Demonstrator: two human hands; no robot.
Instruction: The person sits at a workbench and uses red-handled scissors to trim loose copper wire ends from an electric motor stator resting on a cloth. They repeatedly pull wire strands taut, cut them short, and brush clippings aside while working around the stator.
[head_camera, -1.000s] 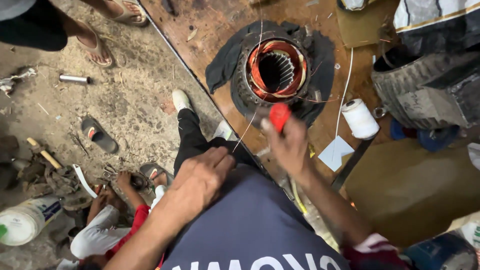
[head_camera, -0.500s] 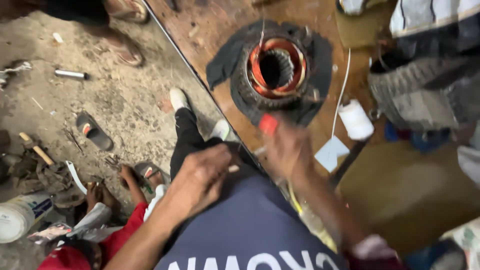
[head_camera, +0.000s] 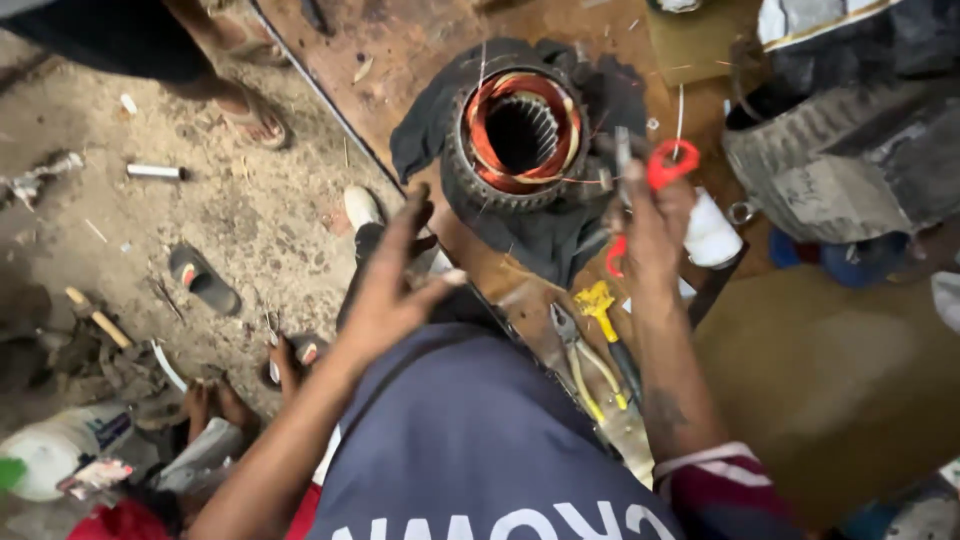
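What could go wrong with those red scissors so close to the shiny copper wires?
The right hand holds red-handled scissors right beside the copper windings of the motor stator. A slip might nick the thin wire or the fingers. A thin thread runs over the windings, so a careless snip could perhaps cut the wrong strand. The left hand is open and spread apart from the stator, so nothing steadies it and it might shift on its dark cloth.

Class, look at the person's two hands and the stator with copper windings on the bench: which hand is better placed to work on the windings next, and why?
Probably the right hand. It holds red-handled scissors right beside the stator. The left hand is open, holds nothing, and sits farther from the stator, over the bench edge.
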